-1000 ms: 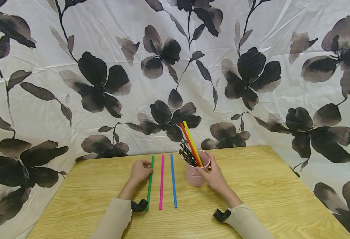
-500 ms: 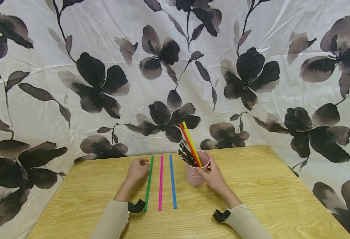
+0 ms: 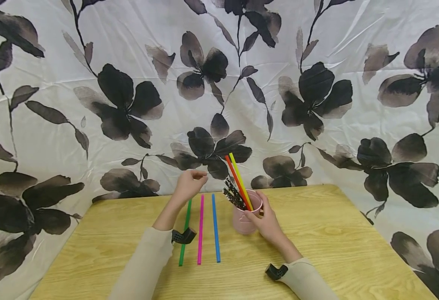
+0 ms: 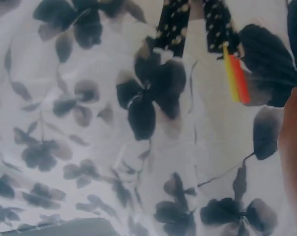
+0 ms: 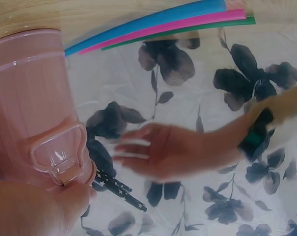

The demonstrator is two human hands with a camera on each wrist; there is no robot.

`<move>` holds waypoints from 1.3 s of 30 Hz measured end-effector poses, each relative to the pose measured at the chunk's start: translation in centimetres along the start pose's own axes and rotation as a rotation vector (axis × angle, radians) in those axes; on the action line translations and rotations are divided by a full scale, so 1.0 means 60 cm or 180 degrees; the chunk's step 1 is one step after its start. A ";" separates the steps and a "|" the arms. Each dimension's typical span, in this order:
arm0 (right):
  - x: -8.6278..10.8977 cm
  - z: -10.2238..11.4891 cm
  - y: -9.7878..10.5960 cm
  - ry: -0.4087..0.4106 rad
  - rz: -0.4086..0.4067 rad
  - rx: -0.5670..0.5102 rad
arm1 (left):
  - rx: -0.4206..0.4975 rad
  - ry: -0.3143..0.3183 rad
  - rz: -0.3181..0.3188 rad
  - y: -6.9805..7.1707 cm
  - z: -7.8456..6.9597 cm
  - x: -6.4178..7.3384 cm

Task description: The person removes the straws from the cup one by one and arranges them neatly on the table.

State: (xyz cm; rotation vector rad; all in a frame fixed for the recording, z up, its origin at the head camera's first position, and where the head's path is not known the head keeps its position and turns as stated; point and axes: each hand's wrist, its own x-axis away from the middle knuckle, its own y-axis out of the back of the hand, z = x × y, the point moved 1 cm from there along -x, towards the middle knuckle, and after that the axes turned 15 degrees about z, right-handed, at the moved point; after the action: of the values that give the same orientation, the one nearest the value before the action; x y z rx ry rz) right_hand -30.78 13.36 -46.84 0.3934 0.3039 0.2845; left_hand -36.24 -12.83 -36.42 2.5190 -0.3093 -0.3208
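A pink cup [image 3: 243,221] stands on the table, gripped around its side by my right hand [image 3: 269,221]. In the right wrist view, my thumb presses near the moulded loop on its wall. From the cup lean a red straw [image 3: 238,179], a yellow straw [image 3: 240,177] and several black straws with white specks [image 3: 235,195]. My left hand [image 3: 191,183] is raised left of these straws, holding nothing; the right wrist view shows its fingers spread apart. Below it on the table lie a green straw [image 3: 183,250], a pink straw [image 3: 200,233] and a blue straw [image 3: 216,231], side by side.
The wooden table [image 3: 317,241] ends at a back edge just behind the straws. A white cloth with dark flowers [image 3: 257,121] hangs behind it. Each wrist wears a small black camera.
My left hand has left the green straw, risen and moved right and away towards the straws in the cup. My right hand and the cup stay nearly in place.
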 end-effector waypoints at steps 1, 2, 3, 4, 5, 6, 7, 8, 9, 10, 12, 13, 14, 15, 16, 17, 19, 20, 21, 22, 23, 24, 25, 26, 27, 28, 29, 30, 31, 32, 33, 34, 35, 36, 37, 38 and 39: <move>0.001 0.000 0.001 -0.0016 0.0013 -0.0011 | 0.0001 -0.0006 0.0045 -0.001 -0.009 -0.007; 0.001 0.001 0.002 -0.0036 0.0030 -0.0025 | 0.0003 -0.0014 0.0081 -0.001 -0.018 -0.013; 0.002 0.003 0.003 -0.0057 0.0038 -0.0044 | 0.0028 -0.0010 0.0133 -0.003 -0.025 -0.019; 0.004 0.007 0.005 -0.0059 0.0054 -0.0061 | 0.0049 -0.0013 0.0193 -0.004 -0.032 -0.024; 0.006 0.014 0.006 -0.0050 0.0068 -0.0082 | 0.0068 0.0000 0.0246 -0.006 -0.038 -0.030; 0.009 0.021 0.008 -0.0044 0.0082 -0.0090 | 0.0092 0.0014 0.0295 -0.008 -0.043 -0.036; 0.011 0.029 0.009 -0.0038 0.0094 -0.0095 | 0.0097 0.0034 0.0338 -0.010 -0.048 -0.041; 0.013 0.036 0.010 -0.0033 0.0102 -0.0099 | 0.0098 0.0048 0.0355 -0.013 -0.052 -0.047; 0.015 0.043 0.011 -0.0029 0.0109 -0.0095 | 0.0092 0.0062 0.0369 -0.017 -0.055 -0.053; 0.017 0.049 0.012 -0.0027 0.0119 -0.0086 | 0.0091 0.0079 0.0375 -0.020 -0.059 -0.058; 0.019 0.052 0.012 -0.0017 0.0112 -0.0069 | 0.0066 0.0128 0.0338 -0.027 -0.064 -0.068; 0.018 0.052 0.012 -0.0009 0.0106 -0.0072 | 0.0046 0.0150 0.0303 -0.031 -0.067 -0.072; 0.017 0.050 0.012 -0.0001 0.0103 -0.0086 | 0.0039 0.0169 0.0263 -0.034 -0.069 -0.076; 0.014 0.043 0.011 0.0026 0.0105 -0.0066 | 0.0047 0.0187 0.0229 -0.038 -0.071 -0.079; 0.012 0.037 0.011 0.0050 0.0094 -0.0063 | 0.0063 0.0208 0.0198 -0.041 -0.073 -0.082; 0.009 0.030 0.010 0.0073 0.0083 -0.0063 | 0.0084 0.0235 0.0173 -0.045 -0.074 -0.085; 0.003 0.017 0.008 0.0085 0.0059 -0.0046 | 0.0150 0.0285 0.0138 -0.051 -0.075 -0.089; 0.001 0.011 0.007 0.0092 0.0044 -0.0033 | 0.0213 0.0310 0.0134 -0.054 -0.075 -0.090; 0.000 0.006 0.006 0.0110 0.0024 -0.0016 | 0.0286 0.0329 0.0137 -0.057 -0.076 -0.092; -0.001 0.004 0.005 0.0116 0.0003 -0.0032 | 0.0349 0.0355 0.0139 -0.060 -0.076 -0.093; -0.001 0.003 0.004 0.0128 -0.0006 -0.0037 | 0.0420 0.0367 0.0144 -0.063 -0.076 -0.093; -0.001 0.002 0.004 0.0139 -0.0016 -0.0032 | 0.0490 0.0371 0.0150 -0.065 -0.076 -0.093; -0.001 0.001 0.004 0.0145 -0.0021 -0.0038 | 0.0570 0.0372 0.0166 -0.067 -0.076 -0.094; -0.001 0.001 0.003 0.0128 -0.0021 -0.0039 | 0.0646 0.0367 0.0179 -0.069 -0.075 -0.094; -0.001 0.002 0.003 0.0112 -0.0013 -0.0046 | 0.0703 0.0367 0.0193 -0.070 -0.074 -0.094; 0.000 0.002 0.004 0.0087 -0.0002 -0.0046 | 0.0742 0.0366 0.0202 -0.072 -0.073 -0.094; 0.000 0.004 0.004 0.0065 0.0012 -0.0046 | 0.0779 0.0360 0.0207 -0.073 -0.072 -0.094; 0.000 0.006 0.004 0.0046 0.0032 -0.0056 | 0.0803 0.0357 0.0204 -0.074 -0.072 -0.095; 0.001 0.010 0.005 0.0032 0.0055 -0.0084 | 0.0814 0.0357 0.0194 -0.075 -0.071 -0.095; 0.002 0.015 0.006 0.0045 0.0072 -0.0107 | 0.0814 0.0358 0.0184 -0.076 -0.071 -0.095; 0.004 0.020 0.007 0.0064 0.0095 -0.0133 | 0.0809 0.0358 0.0173 -0.077 -0.071 -0.095; 0.006 0.026 0.007 0.0085 0.0116 -0.0147 | 0.0803 0.0357 0.0163 -0.078 -0.071 -0.096; 0.008 0.032 0.008 0.0107 0.0138 -0.0163 | 0.0805 0.0357 0.0157 -0.078 -0.071 -0.096; 0.010 0.038 0.008 0.0116 0.0150 -0.0175 | 0.0812 0.0348 0.0153 -0.079 -0.072 -0.096; 0.012 0.043 0.009 0.0117 0.0156 -0.0173 | 0.0821 0.0338 0.0154 -0.079 -0.072 -0.097; 0.013 0.047 0.009 0.0108 0.0160 -0.0161 | 0.0843 0.0326 0.0156 -0.079 -0.073 -0.097; 0.014 0.050 0.009 0.0091 0.0165 -0.0147 | 0.0874 0.0317 0.0154 -0.078 -0.075 -0.097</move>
State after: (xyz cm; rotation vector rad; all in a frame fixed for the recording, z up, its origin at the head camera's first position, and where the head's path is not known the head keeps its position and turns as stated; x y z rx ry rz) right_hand -29.11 13.13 -44.17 0.3522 0.3150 0.3476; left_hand -39.70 -5.07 -34.55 2.7802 -0.3972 -0.1402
